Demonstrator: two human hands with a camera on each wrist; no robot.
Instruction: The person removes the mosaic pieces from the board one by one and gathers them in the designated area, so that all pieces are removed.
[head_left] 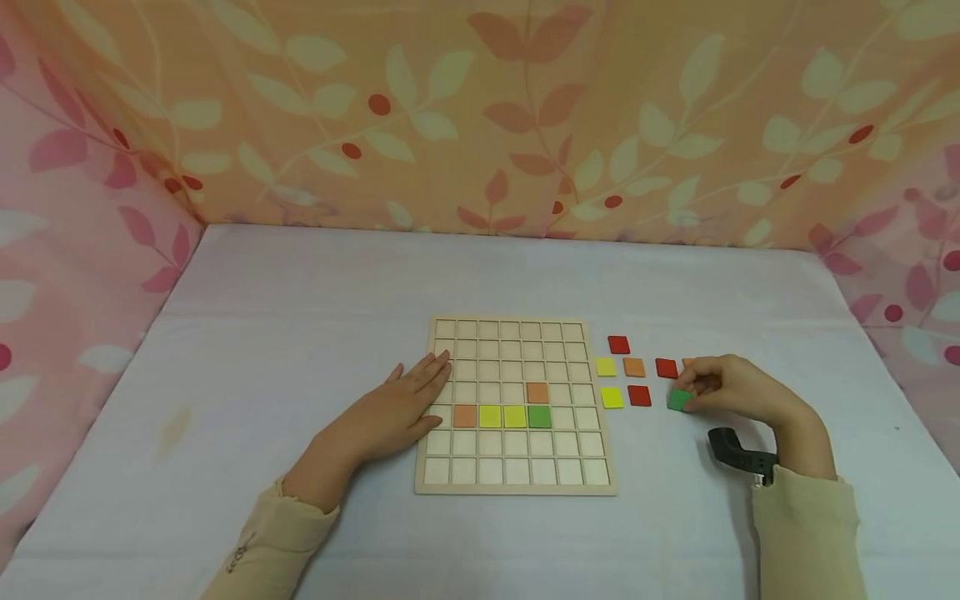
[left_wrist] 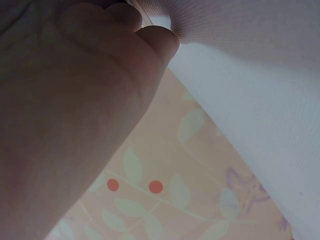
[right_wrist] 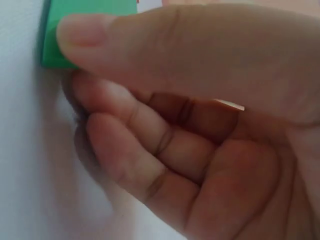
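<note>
Board [head_left: 510, 444] touched by left hand [head_left: 393, 408], loose green tile [head_left: 678, 402] pinched by right hand [head_left: 726, 387]

On the white-covered table [head_left: 300, 283], the left hand is laid over the board's left edge, its fingers straight and close together, its thumb spread apart; nothing is gripped by it. The board is divided into square cells. In the third row from its near edge are set, left to right, an orange tile [head_left: 465, 416], two yellow tiles [head_left: 490, 417] side by side and a second green tile [head_left: 540, 417]; just beyond the latter, one row nearer the far edge, another orange tile [head_left: 537, 392] is seated.

Near the board's right edge, two loose yellow tiles [head_left: 612, 398] are laid on the table, followed by three loose red tiles [head_left: 640, 396] and a loose orange tile [head_left: 633, 367]. Farther right, a last orange tile [head_left: 687, 362] is partly covered by the right hand. The loose green tile, well apart from the board's right edge, is held between thumb and fingers; whether it is lifted from the table cannot be told. A black device [head_left: 738, 452] is worn at the right wrist.
</note>
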